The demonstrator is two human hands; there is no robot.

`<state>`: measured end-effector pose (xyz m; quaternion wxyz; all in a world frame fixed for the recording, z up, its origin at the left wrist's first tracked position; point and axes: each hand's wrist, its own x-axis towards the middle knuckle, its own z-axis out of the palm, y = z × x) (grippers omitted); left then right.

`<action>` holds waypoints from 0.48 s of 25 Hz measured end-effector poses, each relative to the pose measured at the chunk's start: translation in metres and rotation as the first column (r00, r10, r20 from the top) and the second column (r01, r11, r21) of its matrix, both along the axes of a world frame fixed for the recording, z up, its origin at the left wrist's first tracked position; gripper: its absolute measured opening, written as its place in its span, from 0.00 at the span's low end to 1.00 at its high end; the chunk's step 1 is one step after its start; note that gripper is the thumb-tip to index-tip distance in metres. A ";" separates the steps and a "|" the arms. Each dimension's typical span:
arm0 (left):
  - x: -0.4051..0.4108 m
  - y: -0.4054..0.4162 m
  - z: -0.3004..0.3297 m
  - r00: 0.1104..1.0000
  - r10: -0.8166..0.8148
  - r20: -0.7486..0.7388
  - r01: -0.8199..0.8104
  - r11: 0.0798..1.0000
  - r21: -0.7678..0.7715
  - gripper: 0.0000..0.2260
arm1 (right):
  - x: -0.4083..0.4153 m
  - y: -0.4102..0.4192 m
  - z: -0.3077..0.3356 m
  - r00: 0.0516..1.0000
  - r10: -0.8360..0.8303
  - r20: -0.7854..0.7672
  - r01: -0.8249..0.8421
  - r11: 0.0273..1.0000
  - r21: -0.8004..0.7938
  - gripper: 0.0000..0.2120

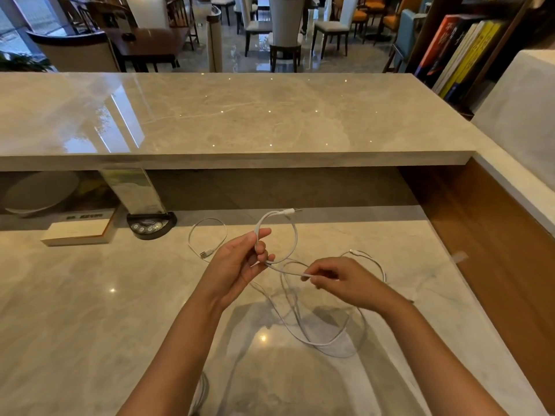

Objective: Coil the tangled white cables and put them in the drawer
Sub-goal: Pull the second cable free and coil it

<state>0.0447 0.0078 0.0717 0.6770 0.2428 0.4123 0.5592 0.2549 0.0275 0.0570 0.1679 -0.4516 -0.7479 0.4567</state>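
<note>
**Two hands hold a white cable over the marble desk**

The left hand holds a loop of the white cable between its thumb and curled fingers. The loop stands up above the hand, and one plug end sticks out at the top, pointing to the right. The right hand pinches the same cable a little farther along, with its fingertips closed on the thin white line. The two hands are near each other, with a short bit of cable running between them.

From the hands the cable drops down and lies in big loose loops on the desk, close to the person. More of it curves behind the right hand, where a small plug shows. I cannot tell if this is one long cable or more than one.

A second, smaller white cable lies in a ring on the desk just left of the left hand, not touching it. Its plug rests at the bottom of the ring.

Farther left sit a book and a dark round base holding a clear sign. A higher marble counter runs across behind the desk. Beyond it are chairs, and books on a shelf to the right
</note>
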 end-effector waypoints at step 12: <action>-0.007 -0.006 -0.003 0.963 -0.230 -0.140 0.217 0.971 -0.099 0.10 | 0.020 0.045 0.029 0.832 -0.384 0.401 0.371 0.922 0.114 0.20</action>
